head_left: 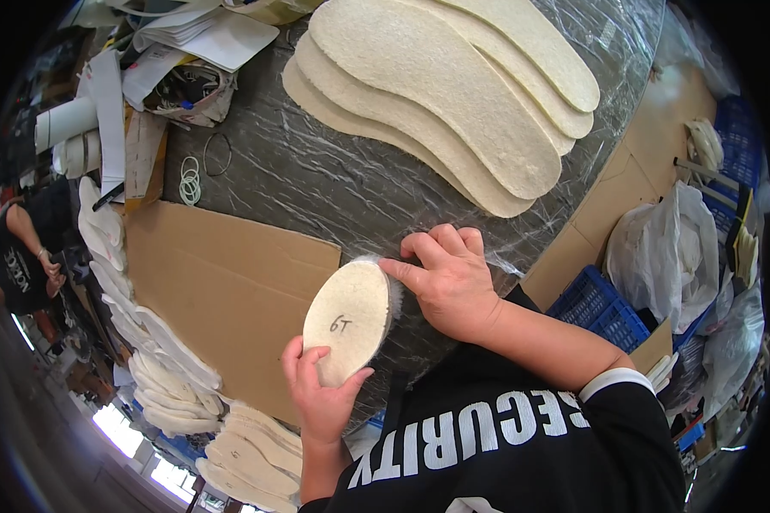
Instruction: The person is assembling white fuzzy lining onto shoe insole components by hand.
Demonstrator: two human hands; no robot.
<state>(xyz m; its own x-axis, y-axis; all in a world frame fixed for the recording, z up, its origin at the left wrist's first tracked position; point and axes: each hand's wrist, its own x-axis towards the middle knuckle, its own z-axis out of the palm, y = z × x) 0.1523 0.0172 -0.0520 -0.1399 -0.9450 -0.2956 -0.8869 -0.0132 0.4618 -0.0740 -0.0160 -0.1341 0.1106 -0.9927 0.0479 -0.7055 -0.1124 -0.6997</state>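
A small cream-coloured insole (347,312), or a few stacked together, is held tilted up in front of me. It has a rounded oval face with a handwritten mark and a fluffy, fleece-like edge on its right side. My left hand (321,398) grips its lower end, fingers on one side and thumb on the other. At the upper right edge, my right hand (453,286) pinches the fluffy rim with a fingertip, its other fingers curled. Whatever lies beneath that fingertip is hidden. Beyond my hands, several large cream felt insoles (436,94) lie overlapping on the dark table.
A cardboard sheet (222,291) lies left on the plastic-covered table (257,188). Rubber bands (190,184) rest near a box of papers (188,85). Stacked insoles (252,462) line the left edge. Blue crates (599,308) and plastic bags (663,252) stand right. Another person (30,248) is far left.
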